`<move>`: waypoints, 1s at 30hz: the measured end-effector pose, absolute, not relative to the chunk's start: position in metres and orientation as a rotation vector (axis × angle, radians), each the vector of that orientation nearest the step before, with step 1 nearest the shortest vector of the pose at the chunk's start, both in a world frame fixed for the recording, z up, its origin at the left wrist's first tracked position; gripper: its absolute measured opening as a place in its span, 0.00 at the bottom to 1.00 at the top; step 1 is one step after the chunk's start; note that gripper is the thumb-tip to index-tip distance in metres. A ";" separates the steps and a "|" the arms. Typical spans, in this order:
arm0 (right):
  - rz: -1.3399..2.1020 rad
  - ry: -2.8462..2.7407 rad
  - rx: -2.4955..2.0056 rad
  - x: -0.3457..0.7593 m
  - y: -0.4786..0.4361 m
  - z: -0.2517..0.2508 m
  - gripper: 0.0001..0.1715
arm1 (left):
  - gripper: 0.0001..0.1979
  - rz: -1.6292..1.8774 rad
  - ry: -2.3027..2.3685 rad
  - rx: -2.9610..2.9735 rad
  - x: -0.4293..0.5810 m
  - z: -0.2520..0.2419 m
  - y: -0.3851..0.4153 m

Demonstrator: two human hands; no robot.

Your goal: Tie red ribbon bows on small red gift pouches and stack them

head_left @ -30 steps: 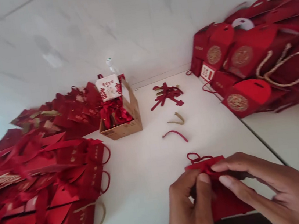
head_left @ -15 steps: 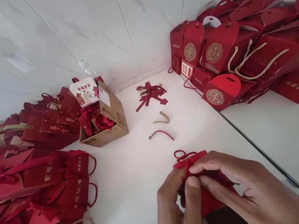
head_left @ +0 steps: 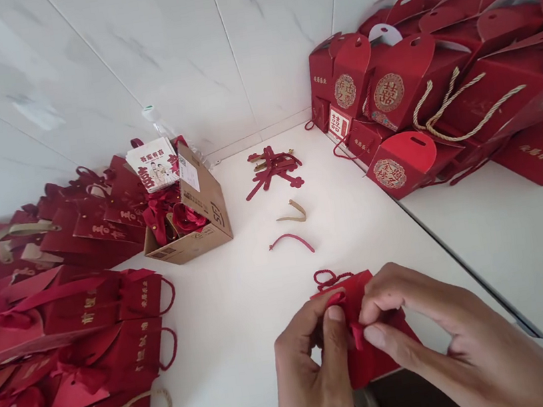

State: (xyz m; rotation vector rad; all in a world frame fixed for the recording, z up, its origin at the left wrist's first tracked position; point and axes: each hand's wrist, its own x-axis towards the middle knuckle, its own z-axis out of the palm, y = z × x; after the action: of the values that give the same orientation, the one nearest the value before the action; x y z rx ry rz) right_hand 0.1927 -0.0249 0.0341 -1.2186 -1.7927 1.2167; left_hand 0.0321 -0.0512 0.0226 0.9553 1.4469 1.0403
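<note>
Close to the table's front edge lies a red gift box [head_left: 377, 360] with a dark red cord handle [head_left: 329, 279] at its far side. My left hand [head_left: 311, 359] is closed, pinching a loop of red ribbon [head_left: 336, 299] between thumb and forefinger over the box. On the right, my right hand [head_left: 421, 331] is closed too, its thumb and fingertips gripping the same ribbon near its knot. Part of the box is hidden behind my fingers. Beyond it lie a dark red strap [head_left: 292, 237] and a tan strap [head_left: 295, 211], apart from both hands.
A heap of red straps [head_left: 274, 168] lies near the wall. Left of it stands a cardboard box [head_left: 191, 245] holding red ribbon items and printed cards [head_left: 154, 166]. Red gift boxes crowd the left [head_left: 78, 305] and right [head_left: 390, 96]. A gap [head_left: 473, 269] divides the white tabletop.
My hands have drawn slightly apart, the left one moving left. A ribbon loop now shows between them, and more of the gift box's top is visible.
</note>
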 end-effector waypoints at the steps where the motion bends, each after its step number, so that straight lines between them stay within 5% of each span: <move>1: 1.215 -1.784 -1.206 0.192 -0.025 0.034 0.11 | 0.18 1.068 1.454 0.977 0.034 0.021 -0.056; 23: 0.964 -1.843 -1.225 0.195 -0.024 0.029 0.03 | 0.22 0.894 1.351 0.933 0.026 0.033 -0.046; 30: 0.945 -2.000 -1.093 0.202 -0.031 0.020 0.11 | 0.18 0.935 1.305 0.883 0.020 0.030 -0.045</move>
State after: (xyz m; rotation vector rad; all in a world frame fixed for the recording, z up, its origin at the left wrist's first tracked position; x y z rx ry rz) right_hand 0.2019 -0.0310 0.0199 -1.0930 -1.9996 0.9449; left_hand 0.0203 -0.0451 0.0298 0.8833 1.3053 0.9352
